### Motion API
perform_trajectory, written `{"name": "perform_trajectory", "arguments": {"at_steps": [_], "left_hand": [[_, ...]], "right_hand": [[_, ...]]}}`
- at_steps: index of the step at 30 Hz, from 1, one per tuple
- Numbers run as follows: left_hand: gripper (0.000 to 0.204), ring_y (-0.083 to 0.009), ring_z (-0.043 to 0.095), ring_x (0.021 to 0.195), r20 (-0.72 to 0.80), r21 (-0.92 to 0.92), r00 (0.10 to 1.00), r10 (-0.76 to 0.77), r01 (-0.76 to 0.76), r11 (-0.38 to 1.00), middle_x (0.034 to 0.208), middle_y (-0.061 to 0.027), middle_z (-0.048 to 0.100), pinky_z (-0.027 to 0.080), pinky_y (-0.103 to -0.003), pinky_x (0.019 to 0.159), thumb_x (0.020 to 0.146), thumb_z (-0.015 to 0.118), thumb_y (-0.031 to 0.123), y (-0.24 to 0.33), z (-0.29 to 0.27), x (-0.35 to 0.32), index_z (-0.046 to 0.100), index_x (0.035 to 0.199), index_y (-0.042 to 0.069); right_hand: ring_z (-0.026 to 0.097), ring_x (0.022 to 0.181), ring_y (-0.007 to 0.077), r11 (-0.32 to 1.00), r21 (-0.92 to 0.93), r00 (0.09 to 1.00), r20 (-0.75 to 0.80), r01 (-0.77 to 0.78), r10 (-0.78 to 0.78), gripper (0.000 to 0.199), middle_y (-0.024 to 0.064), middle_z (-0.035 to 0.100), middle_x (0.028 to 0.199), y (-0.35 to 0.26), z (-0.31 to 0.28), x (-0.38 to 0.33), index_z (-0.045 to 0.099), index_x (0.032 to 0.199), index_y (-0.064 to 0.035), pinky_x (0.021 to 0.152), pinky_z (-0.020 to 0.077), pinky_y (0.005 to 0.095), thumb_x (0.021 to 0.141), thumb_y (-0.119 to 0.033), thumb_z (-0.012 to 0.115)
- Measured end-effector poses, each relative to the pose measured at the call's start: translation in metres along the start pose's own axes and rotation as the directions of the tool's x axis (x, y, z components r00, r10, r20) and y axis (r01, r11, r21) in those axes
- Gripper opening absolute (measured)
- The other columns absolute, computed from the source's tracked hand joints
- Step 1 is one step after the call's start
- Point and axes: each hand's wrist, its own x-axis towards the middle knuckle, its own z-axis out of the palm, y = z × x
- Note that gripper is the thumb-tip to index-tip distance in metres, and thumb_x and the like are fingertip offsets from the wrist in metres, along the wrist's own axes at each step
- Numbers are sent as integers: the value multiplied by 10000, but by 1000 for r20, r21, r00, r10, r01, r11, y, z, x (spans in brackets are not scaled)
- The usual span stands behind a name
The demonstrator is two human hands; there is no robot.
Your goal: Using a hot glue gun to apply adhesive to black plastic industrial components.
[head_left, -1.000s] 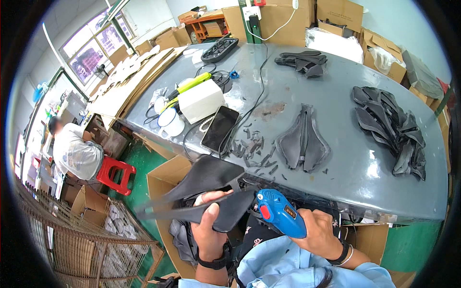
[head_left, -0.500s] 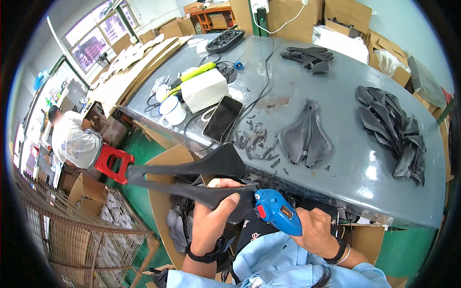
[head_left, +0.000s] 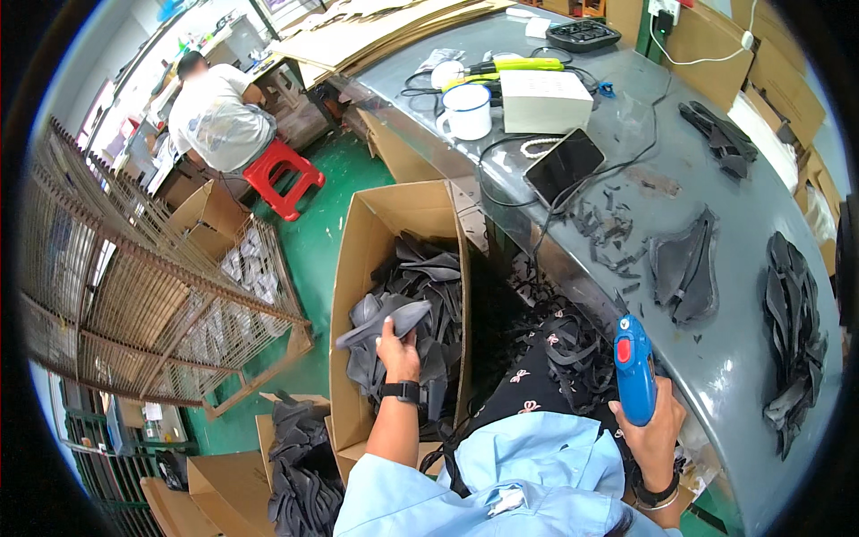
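Observation:
My left hand (head_left: 400,355) is over an open cardboard box (head_left: 343,295), fingers closed on a dark grey, saddle-shaped moulded piece (head_left: 410,315). Many similar dark pieces (head_left: 428,268) lie heaped in that box, under and around it. At the table's near edge, my right hand (head_left: 656,428) grips a blue handheld power tool (head_left: 635,376) with a red button. Its thin dark tip points away from me and touches no piece. Beyond the tool, another saddle-shaped piece (head_left: 684,273) lies flat on the grey table (head_left: 617,63), beside small dark offcuts (head_left: 608,224).
On the table are a white mug (head_left: 467,113), a white box (head_left: 546,103), a phone (head_left: 565,167), cables and a stack of dark pieces (head_left: 792,331). A wire cage (head_left: 134,286) stands at left. Farther off, a person (head_left: 219,116) sits on a red stool (head_left: 282,179).
My left hand has carried a dark piece away from the tool, down and left over the box. My right hand has moved right with the tool. The view has shifted left.

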Motion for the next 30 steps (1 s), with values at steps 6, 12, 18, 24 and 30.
{"name": "perform_trajectory", "arguments": {"at_steps": [6, 12, 18, 24, 30], "left_hand": [[180, -243, 601, 892, -43, 374, 980, -197, 198, 906, 999, -122, 598, 511, -355, 796, 866, 510, 113, -23, -11, 0, 519, 1021, 22], [183, -165, 608, 811, 620, 583, 664, -417, -35, 811, 942, -86, 610, 497, -265, 676, 907, 544, 183, -48, 143, -139, 524, 1029, 49], [438, -231, 562, 967, 902, 416, 372, -217, -619, 667, 1128, -177, 548, 469, -330, 790, 844, 632, 211, -117, 227, -253, 440, 1172, -8], [553, -240, 598, 800, 920, 291, 286, -267, -957, -21, 895, -177, 609, 471, -370, 704, 758, 687, 249, -158, 278, -258, 470, 1162, -61], [304, -106, 533, 739, 610, 764, 407, -679, -75, 641, 928, 15, 581, 387, -239, 573, 817, 621, 227, -118, 264, -264, 526, 1052, 58]], "right_hand": [[595, 669, 361, 1000, 24, 999, 34, 7, -8, 491, 167, 592, 733, -8, 2, 2, 482, 953, -16, 578, 446, 412, 636, -222, 796], [598, 641, 334, 994, -36, 994, -32, 103, -104, 501, 148, 598, 738, 8, 1, -1, 523, 958, -19, 571, 466, 388, 622, -257, 808], [593, 540, 302, 983, 80, 971, -186, 167, -150, 430, 136, 588, 657, 14, -2, -6, 549, 875, 18, 505, 477, 346, 621, -210, 812], [601, 536, 305, 977, 143, 959, -258, 155, -115, 392, 146, 597, 655, 27, -14, -15, 548, 887, 27, 507, 484, 351, 622, -140, 784], [613, 579, 313, 985, 148, 935, -354, 82, -25, 475, 159, 614, 713, 40, -15, -12, 541, 917, 33, 531, 489, 358, 622, -218, 816]]}}
